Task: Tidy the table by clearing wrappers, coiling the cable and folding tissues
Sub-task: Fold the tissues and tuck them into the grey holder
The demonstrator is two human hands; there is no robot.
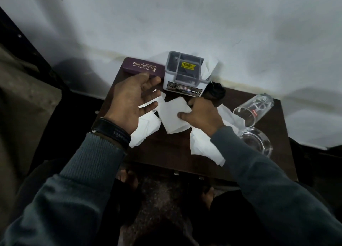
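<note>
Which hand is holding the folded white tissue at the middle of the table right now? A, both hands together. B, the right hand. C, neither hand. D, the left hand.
B: the right hand pinches the edge of the folded tissue, while the left hand is spread open above the table, gripping nothing.

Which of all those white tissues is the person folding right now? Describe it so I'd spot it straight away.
Find the grey and white box standing at the back of the dark table. Just in front of it lies the folded tissue, a neat flat square pinned by the right hand. The loose tissues around it are crumpled or spread open.
</note>
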